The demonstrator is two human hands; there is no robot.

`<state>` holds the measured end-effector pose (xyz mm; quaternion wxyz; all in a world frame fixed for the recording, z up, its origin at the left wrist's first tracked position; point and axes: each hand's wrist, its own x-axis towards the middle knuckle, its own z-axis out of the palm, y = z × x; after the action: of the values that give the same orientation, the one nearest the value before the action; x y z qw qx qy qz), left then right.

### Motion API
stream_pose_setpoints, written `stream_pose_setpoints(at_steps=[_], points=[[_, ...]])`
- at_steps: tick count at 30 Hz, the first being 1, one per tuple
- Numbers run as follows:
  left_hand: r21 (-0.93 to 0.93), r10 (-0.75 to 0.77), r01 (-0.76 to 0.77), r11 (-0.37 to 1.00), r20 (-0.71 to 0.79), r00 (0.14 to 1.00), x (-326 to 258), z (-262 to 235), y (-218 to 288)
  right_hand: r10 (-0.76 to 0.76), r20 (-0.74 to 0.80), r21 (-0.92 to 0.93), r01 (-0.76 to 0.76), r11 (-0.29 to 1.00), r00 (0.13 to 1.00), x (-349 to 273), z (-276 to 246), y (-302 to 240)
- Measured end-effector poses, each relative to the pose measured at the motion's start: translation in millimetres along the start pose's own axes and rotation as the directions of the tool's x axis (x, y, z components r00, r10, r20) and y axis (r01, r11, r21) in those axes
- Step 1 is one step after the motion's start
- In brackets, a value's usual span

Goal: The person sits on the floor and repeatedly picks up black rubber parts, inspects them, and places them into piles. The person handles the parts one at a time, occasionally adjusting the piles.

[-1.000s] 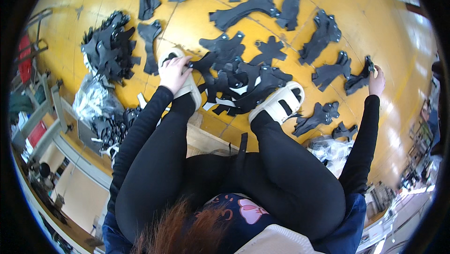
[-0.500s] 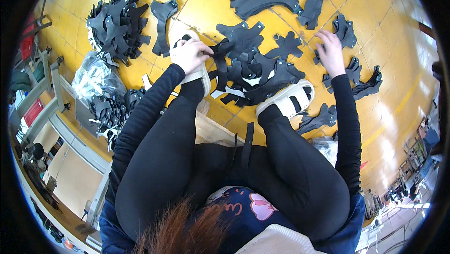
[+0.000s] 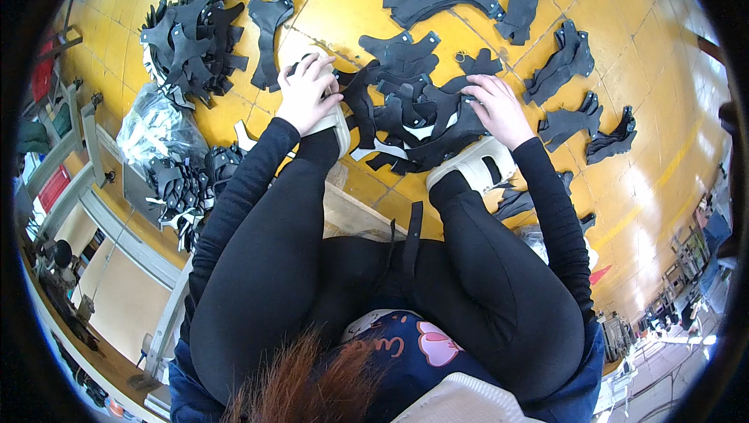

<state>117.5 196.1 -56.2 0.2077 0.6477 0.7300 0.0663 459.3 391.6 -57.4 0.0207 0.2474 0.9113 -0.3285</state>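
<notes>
A heap of flat black cut pieces (image 3: 413, 122), with a few white edges showing, lies on the floor between my feet. My left hand (image 3: 310, 95) is over my left sandal (image 3: 337, 128), its fingers spread and holding nothing that I can see. Beside its fingertips a curved black piece (image 3: 360, 103) lies at the heap's left side. My right hand (image 3: 499, 111) reaches to the heap's right edge with fingers stretched out, their tips at the black pieces there. Whether it touches them I cannot tell. My right sandal (image 3: 476, 169) stands just below that hand.
A tall pile of black pieces (image 3: 187, 40) stands at the far left, above a clear plastic bag (image 3: 156, 126). Small stacks (image 3: 562, 64) of black pieces lie at the right and far side of the yellow tiled floor (image 3: 647, 103). A metal frame (image 3: 129, 232) runs along the left.
My right hand has moved left, from beside the right-hand stacks to the heap's edge. My left hand has drawn slightly back, and its fingers have spread away from the black piece.
</notes>
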Motion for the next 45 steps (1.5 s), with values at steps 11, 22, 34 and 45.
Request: stream_pose_setpoints(at_steps=[11,22,34,45], points=[[-0.022,0.086,-0.085,0.996,0.091,0.992,21.6,5.0,-0.9,-0.035,-0.002,-0.024,0.035,0.999,0.999,9.8,0.1,-3.8],[-0.683,0.109,0.161,0.712,0.334,0.936,30.8,-25.8,50.0,-0.119,-0.090,0.307,0.142,0.941,0.989,38.0,35.6,-91.9],[-0.697,0.188,0.338,0.633,0.562,0.805,32.7,-25.5,61.8,0.253,0.215,0.753,-0.325,0.572,0.943,37.1,6.7,-97.4],[-0.439,0.486,-0.329,0.836,0.312,0.816,27.5,-22.9,71.9,0.003,0.368,0.303,-0.123,0.945,0.930,31.6,21.4,-131.1]])
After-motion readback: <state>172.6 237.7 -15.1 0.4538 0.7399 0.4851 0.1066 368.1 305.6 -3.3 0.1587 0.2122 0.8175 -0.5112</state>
